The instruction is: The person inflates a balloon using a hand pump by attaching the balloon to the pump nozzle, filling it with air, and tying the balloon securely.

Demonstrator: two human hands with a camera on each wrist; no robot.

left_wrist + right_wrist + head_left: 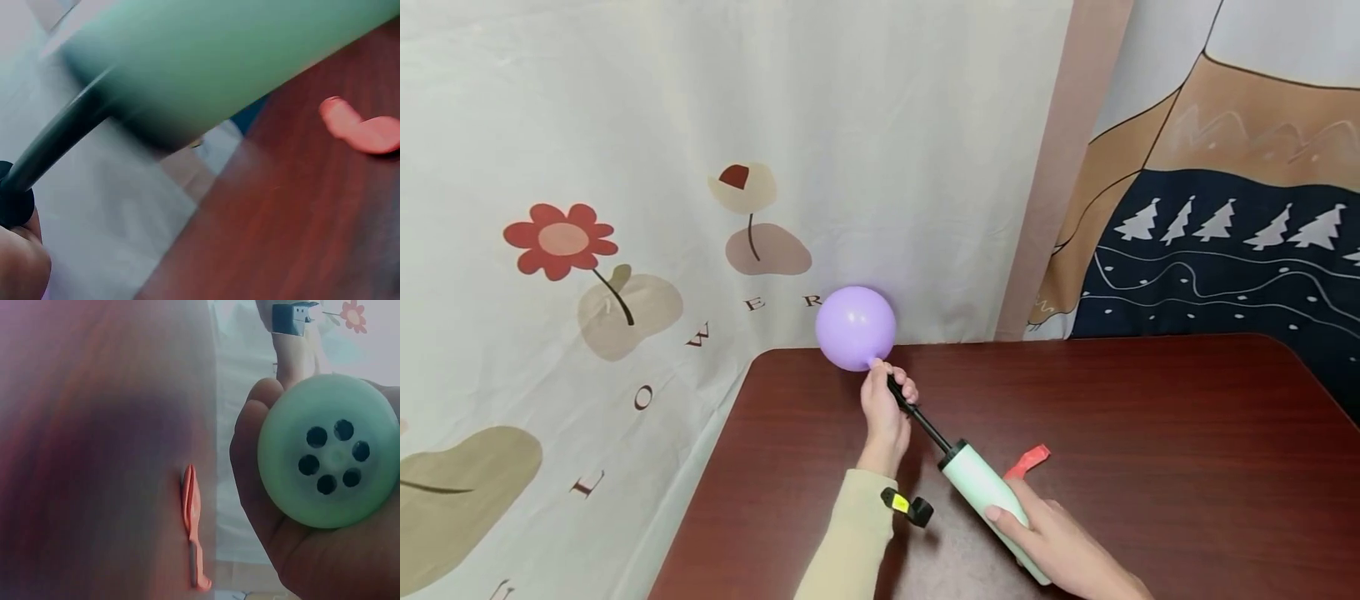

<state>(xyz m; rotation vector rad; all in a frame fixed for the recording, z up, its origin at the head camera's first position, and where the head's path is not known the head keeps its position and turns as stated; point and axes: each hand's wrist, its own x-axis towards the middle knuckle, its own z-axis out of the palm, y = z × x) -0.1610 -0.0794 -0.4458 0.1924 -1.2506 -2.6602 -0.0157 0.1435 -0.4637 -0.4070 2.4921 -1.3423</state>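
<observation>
A round, partly inflated purple balloon (855, 327) sits on the nozzle end of a hand pump. My left hand (886, 408) pinches the balloon's neck there and grips the pump's black handle end. From it a thin black rod (934, 430) runs into the pale green pump barrel (988, 500). My right hand (1063, 537) wraps round that barrel near its lower end. Several dark holes show in the barrel's round end cap (334, 453) in the right wrist view. The left wrist view has the barrel large and blurred above the table.
A flat, uninflated red balloon (1028, 461) lies on the dark reddish-brown table (1150, 433), just beyond my right hand. Behind the table hangs a printed pale curtain (925, 167), close to the purple balloon. A black band with a small camera (908, 506) is on my left wrist.
</observation>
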